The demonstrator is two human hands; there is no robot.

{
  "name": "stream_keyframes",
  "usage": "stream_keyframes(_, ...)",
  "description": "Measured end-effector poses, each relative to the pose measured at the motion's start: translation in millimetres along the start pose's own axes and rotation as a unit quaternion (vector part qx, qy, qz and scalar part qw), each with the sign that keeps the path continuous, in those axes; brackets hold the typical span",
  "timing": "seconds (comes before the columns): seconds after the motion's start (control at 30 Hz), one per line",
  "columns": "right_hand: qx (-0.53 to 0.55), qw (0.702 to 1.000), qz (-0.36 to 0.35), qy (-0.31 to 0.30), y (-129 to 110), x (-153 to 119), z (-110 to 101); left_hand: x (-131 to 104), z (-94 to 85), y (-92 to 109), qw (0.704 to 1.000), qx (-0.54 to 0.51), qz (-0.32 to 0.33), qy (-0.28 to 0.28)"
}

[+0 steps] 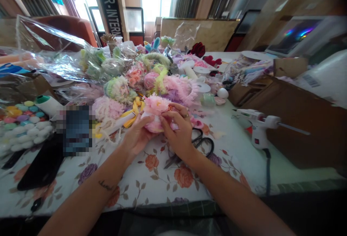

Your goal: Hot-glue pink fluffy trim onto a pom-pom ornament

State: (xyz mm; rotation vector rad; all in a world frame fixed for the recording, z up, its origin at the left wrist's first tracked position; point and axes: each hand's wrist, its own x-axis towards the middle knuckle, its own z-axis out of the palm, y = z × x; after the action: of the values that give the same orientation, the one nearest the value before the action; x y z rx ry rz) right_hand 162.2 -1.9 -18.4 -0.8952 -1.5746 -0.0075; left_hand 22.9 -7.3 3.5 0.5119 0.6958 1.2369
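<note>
A fluffy pink craft piece with a ruffled flower-like top (155, 104) is held up between both hands, above the flowered cloth. My left hand (139, 133) is closed around its left and lower side. My right hand (177, 127) pinches its right side, a ring on one finger; what lies between those fingertips is partly hidden. Under my right wrist lie black-handled scissors (205, 145) on the cloth. Just left of the piece are yellow ribbon strips (135, 113). A pale pink fluffy bundle (108, 107) lies farther left.
A white glue gun (257, 123) stands at the right before a cardboard box (309, 120). Heaped yarn and trims (151, 62) fill the back. At left are a bag of coloured and white balls (25, 127), a thread cone (47, 105) and a black phone-like object (42, 165).
</note>
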Motion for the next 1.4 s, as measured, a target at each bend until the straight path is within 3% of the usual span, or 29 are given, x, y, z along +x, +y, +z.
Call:
stream_keyframes(0.43,0.028,0.996,-0.041,-0.077,2.7,-2.1,-3.7,-0.8,-1.8,-0.8,0.999,0.028,0.024,-0.003)
stream_keyframes(0.83,0.048,0.998,-0.021,-0.046,-1.9,-0.8,-0.8,0.3,-4.7,-1.1,0.998,0.035,0.053,-0.004)
stream_keyframes(1.07,0.021,0.997,-0.025,-0.074,0.4,-2.8,0.5,-1.1,-4.0,-4.0,0.995,0.053,0.084,0.000)
stream_keyframes(1.23,0.021,0.995,-0.056,-0.074,2.9,-0.6,-1.5,-2.4,-2.0,-2.2,0.996,0.038,0.078,-0.006)
stream_keyframes(1.4,-0.014,0.987,-0.117,-0.112,4.1,3.6,-4.5,-1.4,-2.4,-0.2,0.997,0.031,0.068,-0.006)
